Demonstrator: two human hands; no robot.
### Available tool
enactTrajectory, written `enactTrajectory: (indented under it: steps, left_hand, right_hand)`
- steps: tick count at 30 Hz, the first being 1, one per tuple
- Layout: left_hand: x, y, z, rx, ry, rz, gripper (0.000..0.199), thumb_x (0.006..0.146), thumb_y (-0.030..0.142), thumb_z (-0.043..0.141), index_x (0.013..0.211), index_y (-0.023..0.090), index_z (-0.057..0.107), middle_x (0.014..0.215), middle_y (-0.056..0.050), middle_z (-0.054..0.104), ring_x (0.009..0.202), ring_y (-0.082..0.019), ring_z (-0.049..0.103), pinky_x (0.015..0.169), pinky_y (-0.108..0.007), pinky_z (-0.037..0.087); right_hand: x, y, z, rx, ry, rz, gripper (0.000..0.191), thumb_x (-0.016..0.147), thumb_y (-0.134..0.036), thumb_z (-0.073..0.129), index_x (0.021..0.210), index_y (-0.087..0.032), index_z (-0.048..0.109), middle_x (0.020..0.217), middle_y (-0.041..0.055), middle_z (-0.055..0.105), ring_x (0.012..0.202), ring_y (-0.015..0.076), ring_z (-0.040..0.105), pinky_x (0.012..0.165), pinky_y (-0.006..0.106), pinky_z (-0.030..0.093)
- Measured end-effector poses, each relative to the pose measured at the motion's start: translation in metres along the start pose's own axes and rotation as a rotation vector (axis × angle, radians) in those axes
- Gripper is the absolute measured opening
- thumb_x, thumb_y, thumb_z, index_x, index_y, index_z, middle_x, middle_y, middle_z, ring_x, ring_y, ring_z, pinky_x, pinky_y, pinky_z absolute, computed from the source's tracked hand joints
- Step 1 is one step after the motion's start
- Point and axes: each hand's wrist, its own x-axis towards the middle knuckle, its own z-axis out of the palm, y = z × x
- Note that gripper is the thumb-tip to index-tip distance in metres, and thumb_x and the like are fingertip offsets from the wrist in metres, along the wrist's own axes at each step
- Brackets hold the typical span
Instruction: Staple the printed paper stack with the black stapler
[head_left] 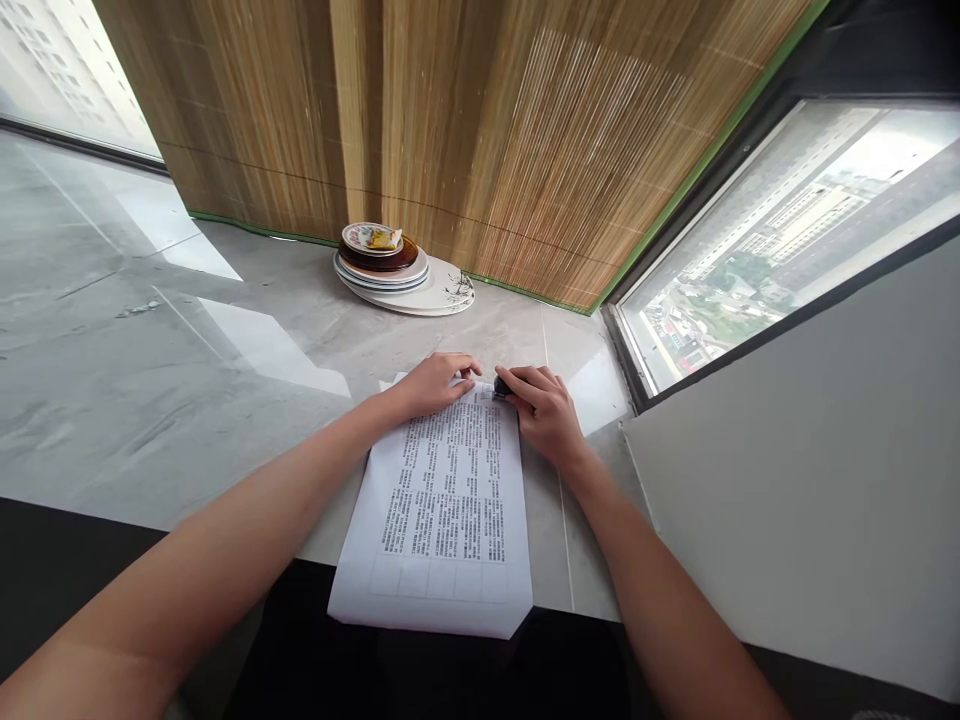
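Observation:
Printed white paper (442,500) lies lengthwise on the grey marble-like surface, its near end reaching past the front edge. My left hand (435,384) rests on the paper's far left part, fingers apart and holding nothing. At the far right corner of the paper, my right hand (541,405) is closed on a small black object (501,388), which sits against the paper's edge. Its shape is mostly covered by my fingers, so I cannot tell for certain what it is.
A stack of plates (382,270) stands beyond the paper, with a small yellow item (384,240) on top. Behind it hangs a bamboo blind (420,120). A window (750,250) and a white low wall (810,480) bound the right side.

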Motion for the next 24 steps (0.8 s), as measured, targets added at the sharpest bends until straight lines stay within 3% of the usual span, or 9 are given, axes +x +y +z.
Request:
enactTrajectory:
  steps: [24]
  left_hand:
    - [0.0000,0.0026,-0.0004,-0.001,-0.004,-0.007,0.024,0.094,0.019,0.059,0.113,0.018,0.073,0.103,-0.007,0.075,0.095,-0.022,0.069,0.089,-0.036,0.052]
  right_hand:
    - [0.0003,-0.0046,0.0004,-0.064,-0.014,0.011,0.049,0.101,-0.015,0.050,0.144,-0.032,0.064,0.123,0.0055,0.072,0.108,0.0260,0.060,0.091,0.042,0.044]
